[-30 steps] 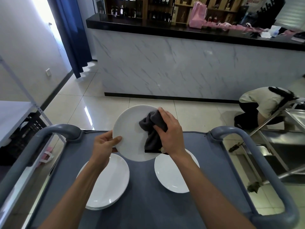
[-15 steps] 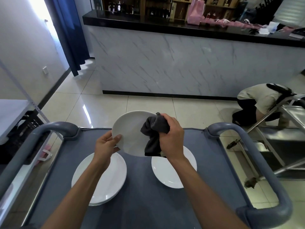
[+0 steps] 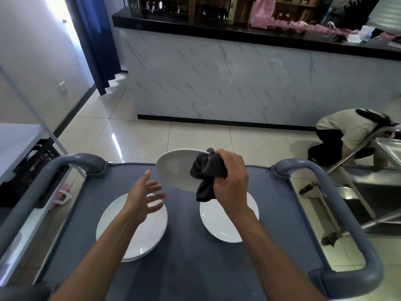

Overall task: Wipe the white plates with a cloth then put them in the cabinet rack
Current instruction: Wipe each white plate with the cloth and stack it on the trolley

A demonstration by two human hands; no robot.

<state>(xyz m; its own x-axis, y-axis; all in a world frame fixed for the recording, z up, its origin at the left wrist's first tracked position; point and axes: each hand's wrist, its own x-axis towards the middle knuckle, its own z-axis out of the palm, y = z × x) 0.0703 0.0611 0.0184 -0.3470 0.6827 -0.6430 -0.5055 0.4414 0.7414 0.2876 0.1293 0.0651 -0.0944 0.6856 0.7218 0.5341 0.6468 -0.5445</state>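
Grey cart top below a marble-fronted bar is carrying the plates while one plate is being wiped in the air.

Gripping a dark cloth bunched in curled fingers, the right hand is also holding the raised white plate by its right rim through that cloth, the plate tilting above the cart's far edge. The left hand is hovering spread and empty, just below and left of that plate, apart from its near rim, so it looks the nearer hand to retake it. Under the left hand a stack of plates is lying on the cart; a single plate is sitting under the right wrist. No cabinet rack is showing.
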